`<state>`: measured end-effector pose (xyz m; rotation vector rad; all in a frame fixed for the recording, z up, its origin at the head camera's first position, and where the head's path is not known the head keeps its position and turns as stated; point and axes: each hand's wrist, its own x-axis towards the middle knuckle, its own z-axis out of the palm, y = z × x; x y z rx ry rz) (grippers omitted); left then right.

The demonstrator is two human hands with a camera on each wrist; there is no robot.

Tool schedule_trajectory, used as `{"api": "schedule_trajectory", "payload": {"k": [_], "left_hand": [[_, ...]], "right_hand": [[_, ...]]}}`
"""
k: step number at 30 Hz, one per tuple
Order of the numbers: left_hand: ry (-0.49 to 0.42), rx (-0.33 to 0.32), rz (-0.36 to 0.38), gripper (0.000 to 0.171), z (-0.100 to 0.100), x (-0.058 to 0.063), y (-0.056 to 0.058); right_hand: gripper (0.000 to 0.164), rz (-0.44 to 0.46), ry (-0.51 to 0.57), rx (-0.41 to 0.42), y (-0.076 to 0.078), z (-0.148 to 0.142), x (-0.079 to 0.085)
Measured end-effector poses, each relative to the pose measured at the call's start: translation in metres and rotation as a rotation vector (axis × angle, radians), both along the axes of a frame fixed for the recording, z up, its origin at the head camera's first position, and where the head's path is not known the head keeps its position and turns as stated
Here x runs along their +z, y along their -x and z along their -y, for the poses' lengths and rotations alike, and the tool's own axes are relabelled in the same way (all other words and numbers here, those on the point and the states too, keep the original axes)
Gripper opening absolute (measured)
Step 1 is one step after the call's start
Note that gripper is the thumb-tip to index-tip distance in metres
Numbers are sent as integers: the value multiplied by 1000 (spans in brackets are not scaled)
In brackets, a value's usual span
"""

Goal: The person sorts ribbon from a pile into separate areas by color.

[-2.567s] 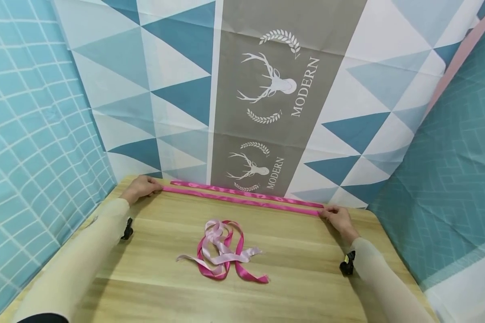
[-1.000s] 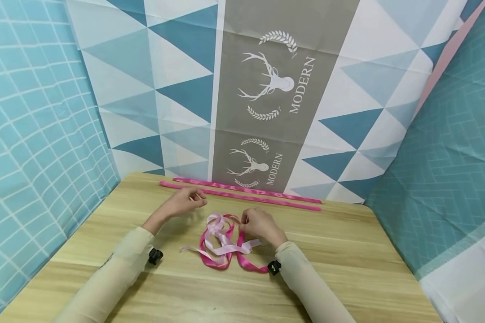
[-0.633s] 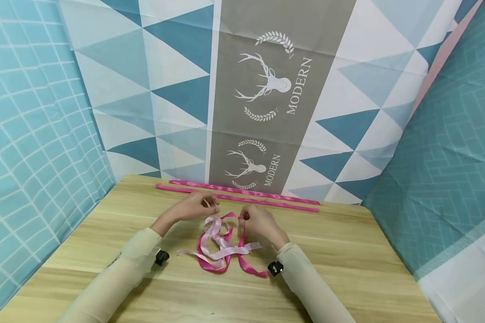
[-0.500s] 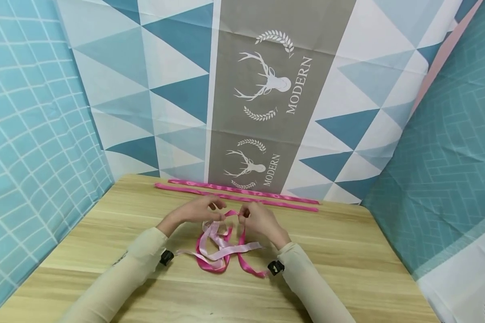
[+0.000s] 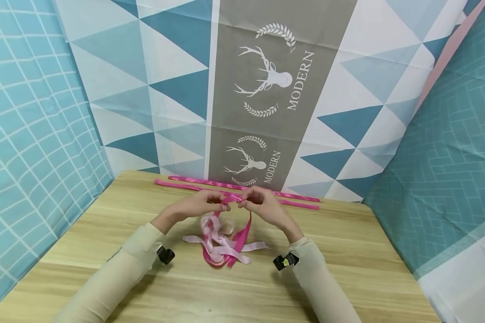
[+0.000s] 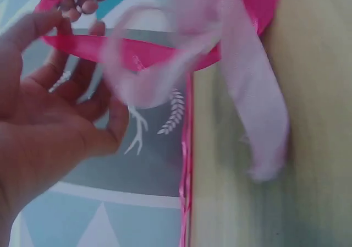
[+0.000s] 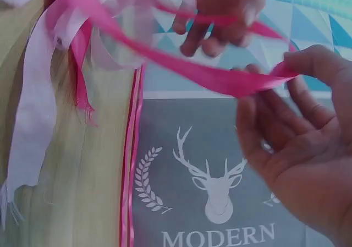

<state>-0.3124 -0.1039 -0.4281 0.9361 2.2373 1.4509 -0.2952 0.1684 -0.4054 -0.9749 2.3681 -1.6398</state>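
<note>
My left hand point(image 5: 198, 204) and right hand point(image 5: 268, 207) are raised close together over the middle of the table, each pinching a bright pink satin ribbon point(image 5: 241, 240) between thumb and finger. A short stretch of that ribbon spans the fingertips, and its lengths hang below. Tangled with it is a pale pink ribbon point(image 5: 212, 229), partly resting on the tabletop. The left wrist view has the pale pink ribbon point(image 6: 258, 93) blurred beside the hand. In the right wrist view the bright pink ribbon point(image 7: 187, 73) runs up to the right fingertips; a frayed end dangles nearby.
Two bright pink ribbon strips, the rear strip point(image 5: 299, 196) and the front strip point(image 5: 174, 185), lie side by side along the back edge of the wooden table point(image 5: 210, 296). A patterned cloth point(image 5: 178, 112) rises directly behind, with blue cloths at both sides.
Both hands left the back strips and came to the tangled ribbons. The right hand took the bright pink ribbon first, then the left. Together they have lifted it, pulling the pale ribbon along.
</note>
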Motion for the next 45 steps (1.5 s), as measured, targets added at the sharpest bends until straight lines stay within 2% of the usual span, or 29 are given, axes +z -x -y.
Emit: {"api": "schedule_trajectory", "payload": {"k": [4,8,13,17,19,21,24,29,34,38,41,45], "left_hand": [[-89,-36,75,25,9,13,-4],[-177,-42,103,25,17,21,-6],[-224,-46,67,21,28,32,-8],[-222,-31,46,23,35,43,-11],[-216,-24,41,24,39,48,-12],[-215,-12,44,27,42,53,-14],[-212,-4,39,31,48,58,-15],[-181,3,16,28,59,59,-14],[-92,-32,38,27,76,62,-14],[-67,-55,58,24,91,65,-14],[-103,-19,40,21,100,66,-14],[-157,86,17,23,107,68,-12]], "right_hand": [[11,37,144,61,1,-7,6],[12,78,278,136,0,-12,12],[2,167,438,277,0,-15,17],[6,198,512,406,-4,-19,24],[9,201,532,420,-5,-22,28],[12,191,542,393,-5,-24,32],[15,165,526,300,-5,-27,37],[17,141,498,200,-5,-37,39],[14,141,542,81,-1,-49,40],[12,123,584,5,2,-61,40],[11,117,592,-33,4,-74,39],[13,121,592,-97,5,-90,39]]}}
